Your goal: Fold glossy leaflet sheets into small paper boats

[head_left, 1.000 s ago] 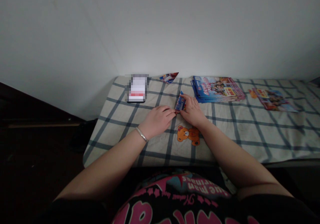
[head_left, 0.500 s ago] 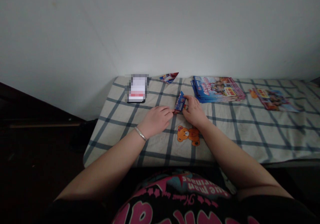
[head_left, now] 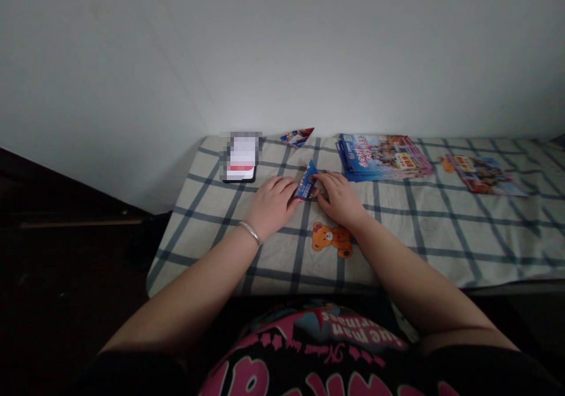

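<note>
A small folded paper (head_left: pixel 306 185), mostly blue with printed lettering, lies low over the checked cloth between my two hands. My left hand (head_left: pixel 273 205), with a silver bangle at the wrist, has its fingers closed on the paper's left edge. From the other side, my right hand (head_left: pixel 339 197) grips the right edge between thumb and fingers. Another folded paper piece (head_left: pixel 298 137), pointed and multicoloured, rests behind them near the wall. To the right of my right hand sits a stack of printed flyers (head_left: pixel 382 157).
A phone (head_left: pixel 241 157) with a lit screen lies at the back left. One loose flyer (head_left: pixel 488 175) is on the right. The table's checked cloth (head_left: pixel 424 225) bears a printed bear (head_left: pixel 332 240) in front of my hands. A white wall (head_left: pixel 282 49) rises directly behind the table.
The folded paper has shifted a little to the left and turned slightly. My left hand has moved slightly up and left, my right hand slightly left. The flyers and phone stay put.
</note>
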The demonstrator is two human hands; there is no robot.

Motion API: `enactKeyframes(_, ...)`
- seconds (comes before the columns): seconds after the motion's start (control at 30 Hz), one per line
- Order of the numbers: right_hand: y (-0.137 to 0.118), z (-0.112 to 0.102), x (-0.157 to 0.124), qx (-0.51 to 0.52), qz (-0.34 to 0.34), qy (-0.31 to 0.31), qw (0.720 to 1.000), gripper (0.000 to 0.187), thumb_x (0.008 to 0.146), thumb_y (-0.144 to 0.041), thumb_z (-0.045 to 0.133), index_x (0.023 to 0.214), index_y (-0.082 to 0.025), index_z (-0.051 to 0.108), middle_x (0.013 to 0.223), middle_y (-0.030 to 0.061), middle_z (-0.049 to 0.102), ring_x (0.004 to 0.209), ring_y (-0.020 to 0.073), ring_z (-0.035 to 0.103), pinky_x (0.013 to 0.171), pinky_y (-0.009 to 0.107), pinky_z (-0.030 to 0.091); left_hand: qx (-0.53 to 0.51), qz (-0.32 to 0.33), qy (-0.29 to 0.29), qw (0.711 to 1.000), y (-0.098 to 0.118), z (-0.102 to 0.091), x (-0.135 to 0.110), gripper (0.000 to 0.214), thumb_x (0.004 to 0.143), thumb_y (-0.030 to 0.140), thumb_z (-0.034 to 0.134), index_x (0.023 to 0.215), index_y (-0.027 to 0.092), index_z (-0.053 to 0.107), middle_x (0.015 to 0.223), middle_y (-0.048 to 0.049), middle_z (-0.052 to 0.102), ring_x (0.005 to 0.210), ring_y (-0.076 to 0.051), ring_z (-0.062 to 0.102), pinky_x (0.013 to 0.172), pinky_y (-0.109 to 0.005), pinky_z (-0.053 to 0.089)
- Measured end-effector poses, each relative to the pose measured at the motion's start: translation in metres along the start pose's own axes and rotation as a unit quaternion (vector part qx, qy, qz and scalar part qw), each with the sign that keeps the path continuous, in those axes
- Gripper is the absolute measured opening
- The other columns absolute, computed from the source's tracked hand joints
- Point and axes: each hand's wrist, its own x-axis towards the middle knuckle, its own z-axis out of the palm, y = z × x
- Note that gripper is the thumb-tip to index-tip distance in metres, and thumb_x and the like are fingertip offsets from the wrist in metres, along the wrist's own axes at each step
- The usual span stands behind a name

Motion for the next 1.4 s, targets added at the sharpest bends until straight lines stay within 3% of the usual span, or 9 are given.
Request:
enactKeyframes(0.17,0.001,0.001,0.001,0.028,0.011,0.007,1.000,0.042,0.086,-0.023,0.056,0.128,-0.017,0.056,0.126,0.0147,0.063,0.127,0.0311,0.051,0.108,0.052,0.042,-0.011,-0.046,0.006,0.999,0.004,-0.002,0.008,0.032,0.089,0.028,0.059,0.118,0.015,0.063,0.126,-0.0088,0.062,0.118,-0.027,0.052,0.107,-0.042,0.041)
enactKeyframes(0.37,0.000,0.000,0.001,0.033,0.008,0.009,0.999,0.045,0.085,-0.021,0.058,0.129,-0.013,0.055,0.123,0.0161,0.064,0.121,0.0290,0.055,0.106,0.047,0.045,-0.032,-0.107,-0.040,0.993,0.002,-0.004,0.029,0.020,0.082,0.029,0.069,0.098,0.017,0.069,0.105,-0.0085,0.069,0.102,-0.028,0.059,0.096,-0.044,0.046)
enactKeyframes(0.47,-0.001,-0.001,0.000,0.036,0.007,0.006,0.999,0.045,0.085,-0.020,0.057,0.130,-0.013,0.054,0.124,0.0158,0.064,0.120,0.0283,0.056,0.105,0.046,0.046,-0.076,-0.130,-0.005,0.989,0.004,0.002,0.033,0.013,0.084,0.023,0.066,0.095,0.017,0.066,0.096,-0.0067,0.070,0.095,-0.026,0.061,0.094,-0.043,0.047)
enactKeyframes(0.7,-0.009,-0.008,0.008,0.057,0.017,-0.013,0.998,0.053,0.084,-0.015,0.054,0.136,-0.014,0.050,0.139,0.0160,0.056,0.128,0.0292,0.052,0.108,0.049,0.043,-0.228,-0.095,0.087,0.965,0.009,0.012,0.025,0.018,0.087,0.015,0.057,0.105,0.018,0.059,0.101,-0.0048,0.066,0.088,-0.017,0.064,0.085,-0.033,0.054)
enactKeyframes(0.8,-0.012,-0.009,0.019,0.120,0.036,-0.028,0.992,0.057,0.083,-0.015,0.052,0.140,-0.017,0.047,0.140,0.0142,0.055,0.130,0.0280,0.051,0.110,0.050,0.042,-0.255,-0.090,0.109,0.956,0.007,0.013,0.023,0.026,0.086,0.013,0.057,0.111,0.018,0.056,0.103,-0.0050,0.063,0.082,-0.014,0.063,0.079,-0.031,0.056)
enactKeyframes(0.9,-0.015,-0.004,0.025,0.242,0.094,-0.036,0.965,0.054,0.085,-0.021,0.053,0.139,-0.021,0.048,0.134,0.0115,0.060,0.118,0.0248,0.060,0.103,0.049,0.048,-0.262,-0.071,0.103,0.957,0.006,0.012,0.022,0.032,0.086,0.013,0.056,0.118,0.018,0.053,0.111,-0.0067,0.061,0.081,-0.013,0.063,0.077,-0.030,0.057)
enactKeyframes(1.03,-0.019,0.008,0.022,0.368,0.128,0.009,0.921,0.048,0.087,-0.027,0.055,0.134,-0.023,0.048,0.133,0.0102,0.060,0.109,0.0208,0.065,0.098,0.043,0.052,-0.281,-0.049,0.091,0.954,0.008,0.008,0.020,0.035,0.089,0.017,0.055,0.123,0.017,0.050,0.120,-0.0098,0.059,0.091,-0.015,0.064,0.078,-0.030,0.058)
enactKeyframes(1.13,-0.021,0.013,0.016,0.382,0.127,0.040,0.914,0.044,0.086,-0.030,0.057,0.129,-0.023,0.050,0.131,0.0107,0.061,0.110,0.0211,0.064,0.100,0.044,0.050,-0.296,-0.023,0.082,0.951,0.009,0.006,0.019,0.041,0.087,0.018,0.057,0.127,0.018,0.048,0.126,-0.0109,0.057,0.100,-0.018,0.064,0.084,-0.034,0.059)
enactKeyframes(1.4,-0.019,0.010,0.013,0.403,0.122,0.044,0.906,0.043,0.085,-0.036,0.059,0.125,-0.024,0.049,0.127,0.0091,0.062,0.098,0.0188,0.066,0.090,0.040,0.055,-0.311,-0.009,0.076,0.947,0.008,0.005,0.018,0.045,0.087,0.020,0.059,0.131,0.020,0.047,0.132,-0.0118,0.054,0.113,-0.021,0.061,0.096,-0.041,0.055)
